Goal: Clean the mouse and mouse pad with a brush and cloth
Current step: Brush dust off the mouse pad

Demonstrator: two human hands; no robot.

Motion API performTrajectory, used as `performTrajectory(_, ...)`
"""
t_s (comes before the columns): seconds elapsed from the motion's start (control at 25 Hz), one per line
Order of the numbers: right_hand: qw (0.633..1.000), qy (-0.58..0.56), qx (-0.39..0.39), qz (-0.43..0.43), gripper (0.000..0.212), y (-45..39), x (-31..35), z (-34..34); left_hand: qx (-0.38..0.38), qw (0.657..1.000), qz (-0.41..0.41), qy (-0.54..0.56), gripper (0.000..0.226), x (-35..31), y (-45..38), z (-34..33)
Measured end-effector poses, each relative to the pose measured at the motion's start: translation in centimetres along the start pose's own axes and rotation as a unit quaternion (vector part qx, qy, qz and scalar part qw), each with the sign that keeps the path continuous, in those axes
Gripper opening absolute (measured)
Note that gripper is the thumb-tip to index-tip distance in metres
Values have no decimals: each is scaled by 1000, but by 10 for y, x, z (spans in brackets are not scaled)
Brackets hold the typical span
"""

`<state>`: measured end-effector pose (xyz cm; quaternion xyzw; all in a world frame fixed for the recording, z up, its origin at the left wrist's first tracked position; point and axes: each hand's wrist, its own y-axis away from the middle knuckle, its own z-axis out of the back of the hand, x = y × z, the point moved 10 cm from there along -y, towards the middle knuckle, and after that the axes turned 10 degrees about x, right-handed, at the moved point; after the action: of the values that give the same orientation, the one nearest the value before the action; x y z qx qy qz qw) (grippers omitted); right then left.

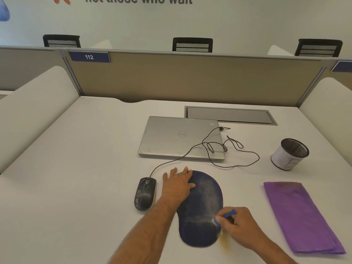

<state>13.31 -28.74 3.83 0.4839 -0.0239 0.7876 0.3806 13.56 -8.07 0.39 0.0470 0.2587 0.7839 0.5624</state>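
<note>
A dark blue mouse pad (205,199) with a wrist rest lies on the white desk, streaked with pale dust. My left hand (177,184) rests flat on its far left edge, fingers spread. My right hand (237,222) grips a small blue brush (226,217) whose tip touches the pad's right edge near the wrist rest. A dirty black wired mouse (144,194) sits just left of the pad, apart from my left hand. A folded purple cloth (299,216) lies flat to the right.
A shut silver laptop (181,138) lies behind the pad, with the mouse cable (234,147) looped over and beside it. A mesh pen cup (289,154) stands at the right. A cable hatch (228,115) sits by the back partition. Yellowish dust specks (224,241) lie near the pad.
</note>
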Motion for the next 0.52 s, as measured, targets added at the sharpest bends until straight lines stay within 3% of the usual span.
performTrajectory(0.12, 999, 10, 46, -24, 16, 3, -9, -8, 1, 1000, 0, 2, 59, 0, 0, 0)
performTrajectory(0.24, 998, 5, -58, 17, 19, 11, -2, 12, 2, 1000, 2, 4, 59, 0, 0, 0)
performTrajectory(0.4, 1000, 23, 6, -7, 21, 20, -6, -9, 3, 1000, 4, 10, 59, 0, -1, -2)
performTrajectory(0.52, 994, -20, -109, 25, 21, 27, -4, 17, 2, 1000, 4, 9, 59, 1, -1, -1)
